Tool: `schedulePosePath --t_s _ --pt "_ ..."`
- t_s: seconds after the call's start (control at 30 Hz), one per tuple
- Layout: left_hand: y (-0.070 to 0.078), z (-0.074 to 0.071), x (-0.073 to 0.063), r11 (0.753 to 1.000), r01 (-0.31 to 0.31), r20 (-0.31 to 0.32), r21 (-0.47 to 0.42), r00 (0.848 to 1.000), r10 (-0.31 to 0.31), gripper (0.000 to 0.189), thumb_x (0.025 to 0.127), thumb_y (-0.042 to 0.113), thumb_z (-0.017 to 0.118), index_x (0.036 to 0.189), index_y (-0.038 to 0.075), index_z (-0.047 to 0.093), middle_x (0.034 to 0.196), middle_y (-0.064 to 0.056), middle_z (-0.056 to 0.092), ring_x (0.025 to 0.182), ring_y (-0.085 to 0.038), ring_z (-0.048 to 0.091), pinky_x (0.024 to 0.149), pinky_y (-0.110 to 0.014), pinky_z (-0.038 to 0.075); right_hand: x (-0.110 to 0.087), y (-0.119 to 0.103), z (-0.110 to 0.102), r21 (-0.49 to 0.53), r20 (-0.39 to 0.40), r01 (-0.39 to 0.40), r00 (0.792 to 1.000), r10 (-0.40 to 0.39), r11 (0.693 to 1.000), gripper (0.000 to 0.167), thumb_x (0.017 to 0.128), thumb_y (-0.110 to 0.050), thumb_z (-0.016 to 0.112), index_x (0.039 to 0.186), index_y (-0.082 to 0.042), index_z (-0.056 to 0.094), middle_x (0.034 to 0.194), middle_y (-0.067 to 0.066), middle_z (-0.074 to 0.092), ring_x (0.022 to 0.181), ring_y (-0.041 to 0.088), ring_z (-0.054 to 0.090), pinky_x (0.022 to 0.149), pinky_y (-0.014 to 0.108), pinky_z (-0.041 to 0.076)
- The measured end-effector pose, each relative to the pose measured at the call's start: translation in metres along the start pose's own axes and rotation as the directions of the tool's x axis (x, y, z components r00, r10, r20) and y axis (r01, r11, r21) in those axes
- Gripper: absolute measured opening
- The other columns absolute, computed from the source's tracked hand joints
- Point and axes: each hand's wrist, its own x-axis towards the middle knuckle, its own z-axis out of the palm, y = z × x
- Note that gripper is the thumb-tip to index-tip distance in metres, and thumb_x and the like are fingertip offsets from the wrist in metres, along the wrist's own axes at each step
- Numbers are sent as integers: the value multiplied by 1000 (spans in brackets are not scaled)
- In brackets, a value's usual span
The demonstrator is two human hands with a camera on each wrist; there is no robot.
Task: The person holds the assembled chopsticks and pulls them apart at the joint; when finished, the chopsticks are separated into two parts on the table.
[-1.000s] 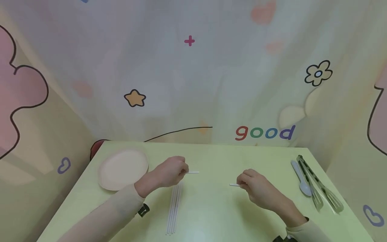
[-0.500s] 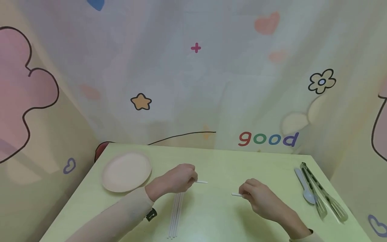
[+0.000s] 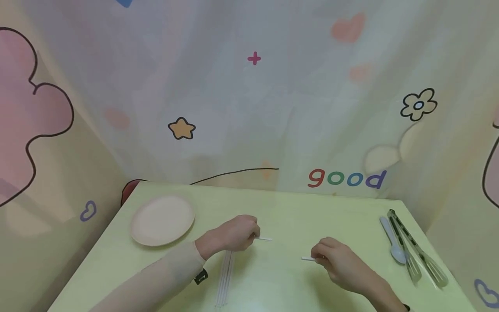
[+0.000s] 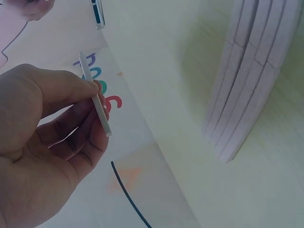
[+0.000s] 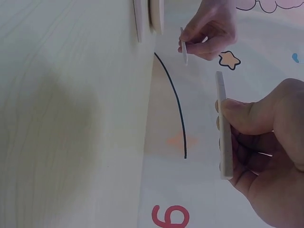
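My left hand (image 3: 238, 233) is raised over the table, pinching a short white stick (image 4: 96, 97) between thumb and fingers. Farther right, my right hand (image 3: 339, 265) pinches another short white stick (image 5: 224, 128) in the same way. The two sticks (image 3: 308, 258) point toward each other with a gap between them. Several long white chopsticks (image 3: 225, 281) lie side by side on the table, just nearer than the left hand, which hides their far ends. A close view of the chopsticks (image 4: 249, 71) appears in the left wrist view.
A round beige plate (image 3: 163, 220) lies at the table's far left. On the right side lie a grey spoon (image 3: 393, 245) and metal tongs (image 3: 417, 251) with slotted ends. A patterned cloth wall (image 3: 218, 95) stands behind the pale green table (image 3: 296, 208).
Both hands have shifted a little to the right and closer to the body, each keeping its short white stick. The chopsticks, plate, spoon and tongs stay in place.
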Motion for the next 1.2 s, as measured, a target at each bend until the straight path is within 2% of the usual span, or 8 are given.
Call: schedulePosePath --t_s 0.37,0.67,0.97,1.2 --pt "6 8 12 1000 -1 43 -19 999 2 13 87 2 65 94 5 76 79 0 63 68 -5 49 64 -15 44 -7 -7 3 29 14 -15 1000 15 999 29 78 6 72 88 -20 65 86 -16 56 78 -2 48 64 18 48" --pt "8 15 15 996 71 78 -58 995 -66 13 89 4 66 96 4 76 91 -3 73 82 -11 66 72 -18 51 -13 -9 10 32 24 25 999 -26 999 24 78 3 74 86 -19 66 83 -17 55 77 -2 47 64 17 46" --pt "9 27 21 992 105 113 -70 989 -96 14 88 5 66 96 7 77 93 -1 74 82 -10 66 70 -16 50 -20 -13 12 65 55 35 998 -39 997 24 77 3 75 83 -18 67 81 -16 56 73 -3 49 61 14 44" --pt "11 31 24 988 132 135 -83 984 -120 16 89 4 64 98 7 77 99 -2 75 84 -9 66 69 -15 50 -25 -14 12 75 77 40 996 -46 996 21 77 1 75 83 -18 68 81 -15 57 73 -3 51 60 14 45"
